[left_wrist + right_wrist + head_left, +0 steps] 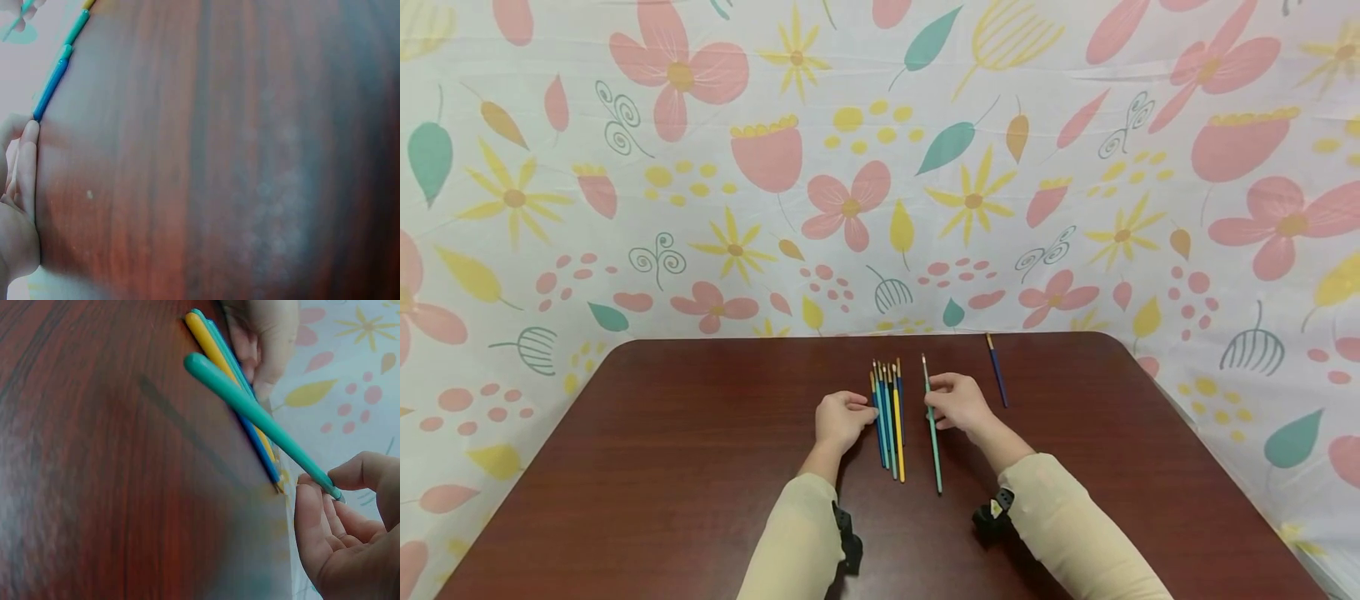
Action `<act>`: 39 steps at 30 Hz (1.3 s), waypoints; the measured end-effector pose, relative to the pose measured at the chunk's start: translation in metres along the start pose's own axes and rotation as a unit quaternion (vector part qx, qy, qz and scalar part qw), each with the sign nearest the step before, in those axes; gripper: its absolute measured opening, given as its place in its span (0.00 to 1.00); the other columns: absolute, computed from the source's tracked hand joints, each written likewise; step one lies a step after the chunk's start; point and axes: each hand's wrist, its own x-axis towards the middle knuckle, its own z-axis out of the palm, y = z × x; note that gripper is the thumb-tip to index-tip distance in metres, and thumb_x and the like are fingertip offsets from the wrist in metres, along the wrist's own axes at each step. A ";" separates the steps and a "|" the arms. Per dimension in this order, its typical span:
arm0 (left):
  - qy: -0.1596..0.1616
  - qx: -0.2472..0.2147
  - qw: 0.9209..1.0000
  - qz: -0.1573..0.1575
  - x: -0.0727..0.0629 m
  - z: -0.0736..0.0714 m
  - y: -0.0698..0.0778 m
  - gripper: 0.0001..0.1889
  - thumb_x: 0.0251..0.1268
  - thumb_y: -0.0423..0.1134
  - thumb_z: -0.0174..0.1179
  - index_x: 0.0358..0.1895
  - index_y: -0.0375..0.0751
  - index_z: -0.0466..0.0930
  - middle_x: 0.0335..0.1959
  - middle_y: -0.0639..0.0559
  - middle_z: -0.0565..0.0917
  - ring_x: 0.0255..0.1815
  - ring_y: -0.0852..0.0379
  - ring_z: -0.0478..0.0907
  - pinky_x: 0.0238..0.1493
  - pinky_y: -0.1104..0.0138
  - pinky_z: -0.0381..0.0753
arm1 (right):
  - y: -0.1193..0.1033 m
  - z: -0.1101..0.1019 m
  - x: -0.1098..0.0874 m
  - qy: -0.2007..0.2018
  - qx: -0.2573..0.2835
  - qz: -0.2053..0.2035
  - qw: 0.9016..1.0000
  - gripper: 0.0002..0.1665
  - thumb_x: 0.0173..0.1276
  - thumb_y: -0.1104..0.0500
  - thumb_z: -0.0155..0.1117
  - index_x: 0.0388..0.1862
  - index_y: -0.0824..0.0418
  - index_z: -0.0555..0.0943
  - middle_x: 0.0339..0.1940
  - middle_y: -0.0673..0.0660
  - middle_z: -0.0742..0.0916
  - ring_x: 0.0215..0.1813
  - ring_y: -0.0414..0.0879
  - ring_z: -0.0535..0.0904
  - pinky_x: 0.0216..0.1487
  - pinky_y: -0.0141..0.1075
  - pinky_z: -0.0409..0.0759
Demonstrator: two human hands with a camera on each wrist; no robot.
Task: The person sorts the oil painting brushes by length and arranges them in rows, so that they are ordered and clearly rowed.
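Between thumb and fingers my right hand (961,404) pinches a green paintbrush (936,454), bristles toward the wall. In the right wrist view its green handle (250,412) is raised off the table, casting a shadow. To its left several paintbrushes lie side by side, among them a yellow paintbrush (899,442) and a blue paintbrush (50,90). My left hand (841,421) is at the left side of this row, its fingertips touching the outermost brush. Most of the left palm is hidden from the head view.
A lone blue paintbrush (997,375) lies near the table's back edge, right of my right hand. The dark brown wooden table (662,467) ends at a flower-patterned cloth (850,125) behind it. Each wrist bears a black camera (994,515).
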 end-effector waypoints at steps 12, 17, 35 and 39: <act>0.000 0.002 1.000 0.000 -0.001 -0.001 0.001 0.12 0.53 0.41 0.69 0.39 0.39 0.83 0.33 0.47 0.87 0.31 0.57 0.83 0.32 0.65 0.82 | 0.003 -0.026 -0.009 -0.001 0.007 -0.013 1.000 0.29 0.64 0.63 0.52 0.65 0.69 0.67 0.43 0.70 0.82 0.26 0.48 0.85 0.28 0.39 0.83; 0.002 0.000 1.000 0.002 -0.001 -0.001 0.000 0.12 0.53 0.40 0.69 0.39 0.39 0.83 0.33 0.47 0.87 0.31 0.57 0.83 0.33 0.64 0.82 | 0.005 -0.036 -0.012 0.010 0.017 -0.006 1.000 0.27 0.66 0.61 0.51 0.63 0.70 0.68 0.42 0.69 0.83 0.26 0.48 0.85 0.29 0.41 0.84; 0.004 -0.009 1.000 0.000 -0.001 0.000 0.001 0.13 0.53 0.40 0.69 0.40 0.38 0.83 0.33 0.46 0.87 0.30 0.57 0.83 0.32 0.65 0.82 | 0.019 -0.084 -0.029 0.046 -0.018 -0.017 0.999 0.27 0.72 0.53 0.52 0.61 0.72 0.69 0.33 0.64 0.86 0.29 0.52 0.86 0.32 0.44 0.84; 0.003 -0.008 1.000 -0.001 -0.001 0.001 0.000 0.13 0.53 0.40 0.69 0.39 0.38 0.83 0.33 0.46 0.87 0.30 0.57 0.84 0.32 0.65 0.82 | 0.025 -0.093 -0.033 0.051 -0.034 -0.019 0.998 0.26 0.72 0.54 0.52 0.60 0.72 0.70 0.35 0.67 0.86 0.28 0.48 0.85 0.32 0.42 0.84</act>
